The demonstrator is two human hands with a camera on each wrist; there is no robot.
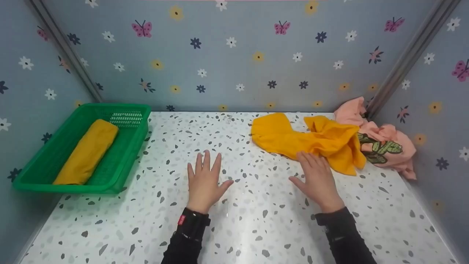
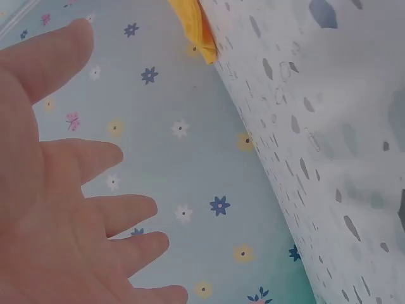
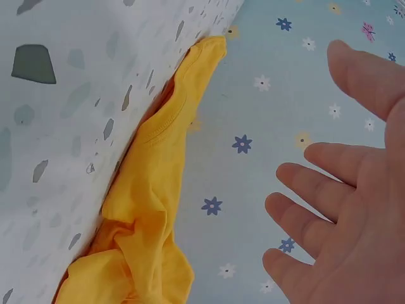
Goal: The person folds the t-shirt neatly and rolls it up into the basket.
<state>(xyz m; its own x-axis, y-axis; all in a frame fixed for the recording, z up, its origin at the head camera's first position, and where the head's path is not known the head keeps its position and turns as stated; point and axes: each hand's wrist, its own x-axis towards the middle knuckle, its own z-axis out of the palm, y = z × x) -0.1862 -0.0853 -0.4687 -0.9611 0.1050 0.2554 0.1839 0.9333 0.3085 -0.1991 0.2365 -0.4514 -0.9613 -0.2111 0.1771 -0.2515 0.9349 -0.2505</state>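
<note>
My left hand (image 1: 205, 183) hovers over the speckled table with its fingers straight and spread, holding nothing. My right hand (image 1: 318, 181) is also spread and empty, its fingertips overlapping the near edge of a crumpled yellow garment (image 1: 278, 135) in the head view. The right wrist view shows a gap between the fingers and that yellow garment (image 3: 149, 183), which has a stitched edge. Beside it, at the right, lies a bunched pink garment (image 1: 395, 137) with a green leaf print. To the left, a folded yellow cloth (image 1: 88, 152) lies inside a green plastic basket (image 1: 133, 154).
The white speckled tabletop (image 1: 242, 227) is bounded by blue patterned panels (image 1: 234, 73) at the back and both sides. Grey metal posts (image 1: 410, 55) stand at the two back corners. The pink garment leans against the right corner.
</note>
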